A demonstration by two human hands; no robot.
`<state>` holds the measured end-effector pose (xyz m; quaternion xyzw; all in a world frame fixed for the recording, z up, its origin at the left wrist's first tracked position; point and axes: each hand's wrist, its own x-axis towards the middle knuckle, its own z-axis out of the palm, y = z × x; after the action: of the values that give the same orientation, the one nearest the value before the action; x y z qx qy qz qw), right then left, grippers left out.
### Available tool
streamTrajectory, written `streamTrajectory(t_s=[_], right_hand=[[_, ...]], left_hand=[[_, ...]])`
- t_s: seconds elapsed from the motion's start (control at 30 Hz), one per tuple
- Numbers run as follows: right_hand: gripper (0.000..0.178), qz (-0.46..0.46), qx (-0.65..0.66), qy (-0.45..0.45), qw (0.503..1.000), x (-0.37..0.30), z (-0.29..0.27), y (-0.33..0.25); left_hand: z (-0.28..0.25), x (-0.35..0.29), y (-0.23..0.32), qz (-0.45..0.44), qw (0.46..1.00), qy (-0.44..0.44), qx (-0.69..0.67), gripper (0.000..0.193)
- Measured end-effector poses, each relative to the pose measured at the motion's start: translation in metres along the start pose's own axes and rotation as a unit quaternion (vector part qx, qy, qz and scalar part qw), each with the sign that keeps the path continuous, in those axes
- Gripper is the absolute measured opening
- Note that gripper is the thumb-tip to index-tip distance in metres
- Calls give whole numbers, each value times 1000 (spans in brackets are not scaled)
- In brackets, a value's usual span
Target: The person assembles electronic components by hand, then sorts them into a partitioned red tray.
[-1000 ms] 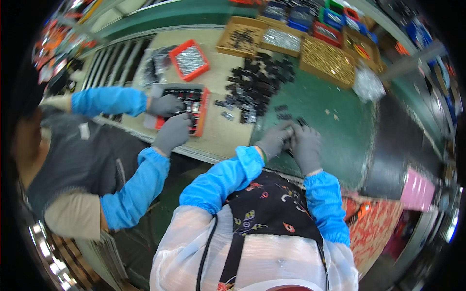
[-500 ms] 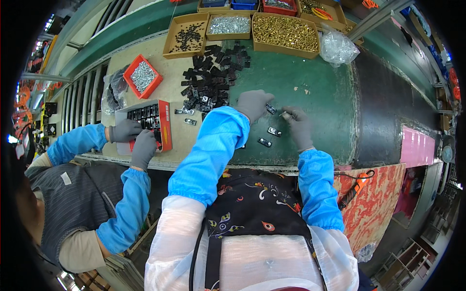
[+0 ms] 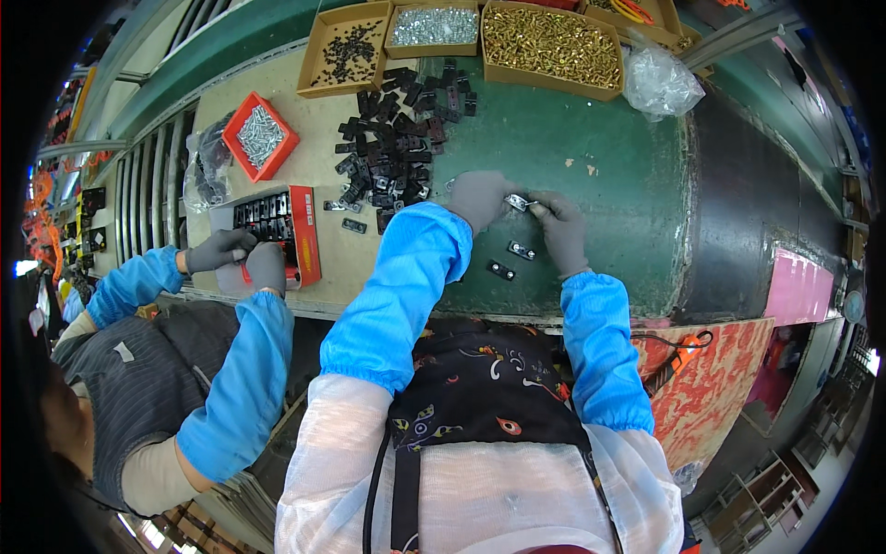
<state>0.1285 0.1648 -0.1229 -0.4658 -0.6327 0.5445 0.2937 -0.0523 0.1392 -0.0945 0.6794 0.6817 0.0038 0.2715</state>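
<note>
Held part (image 3: 517,201): small, black and silver, between the two hands over the green worktop (image 3: 609,143); whether it touches the surface I cannot tell.
Left hand (image 3: 478,199): grey-gloved, fingers closed on the part's left end.
Right hand (image 3: 561,231): grey-gloved, thumb and forefinger pinched together on a small bright piece (image 3: 532,205) at the part's right end.
Two black parts (image 3: 521,250): lying near each other, closer to the person's body.
Black pile (image 3: 392,148): loose similar parts, left of the left hand and beyond.
Cardboard tray (image 3: 554,85): brassy pieces (image 3: 554,46) inside, clear bag (image 3: 660,83) at its right.
Co-worker's hands (image 3: 268,268): at a red box (image 3: 305,235), well left.
</note>
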Motion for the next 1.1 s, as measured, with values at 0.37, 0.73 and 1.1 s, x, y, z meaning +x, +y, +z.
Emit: streamTrajectory(t_s=[0.37,0.73,1.1], right_hand=[[16,-57,-85,-6,995,1,5,-7],[19,-222,-429,-23,875,-2,12,-9],[41,-104,-297,12,949,-7,7,-38]], left_hand=[[3,3,-2,10,999,-22,30,30],[2,0,3,13,999,-1,48,31],[-7,-10,-18,-14,963,91,-255,45]])
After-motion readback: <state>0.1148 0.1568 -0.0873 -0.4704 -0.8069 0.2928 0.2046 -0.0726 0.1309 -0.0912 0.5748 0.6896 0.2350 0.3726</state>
